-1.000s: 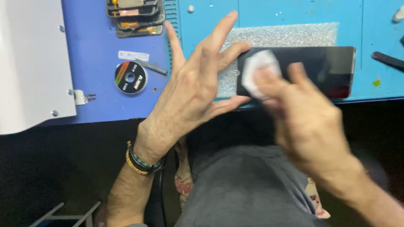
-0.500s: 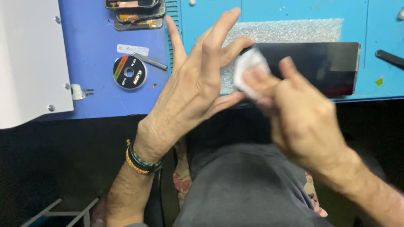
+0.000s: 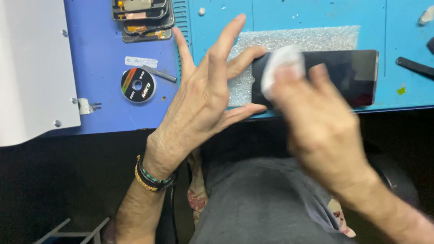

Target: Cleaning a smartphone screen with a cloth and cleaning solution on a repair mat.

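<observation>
- The right hand (image 3: pixel 323 131) pressed a small white wipe (image 3: pixel 281 68) on the left end of the dark glass panel (image 3: pixel 337 77). Half a second before, the wipe was a little more to the left, at the very edge of the panel, so the hand had moved slightly inward along the glass. I judge that the wiping stroke was going on and not finished.
- The left hand (image 3: pixel 203 101) kept nearly the same pose: the fingers spread wide, with the thumb and one fingertip steadying the left end of the panel, gripping nothing else.
- The panel lay on a strip of grey foam (image 3: pixel 298 38), close to the front edge of the blue work mat (image 3: pixel 289 13), as it did before.
- The right hand was blurred by motion, so I could not tell exactly how the fingers held the wipe.
- The hand covered the lower left part of the panel. A stack of phone frames (image 3: pixel 142 16) was cut off at the back edge, and a black tool (image 3: pixel 413 66) was cut off at the right edge.
- A small round reel (image 3: pixel 138 85) lay on the purple mat (image 3: pixel 99 45).
</observation>
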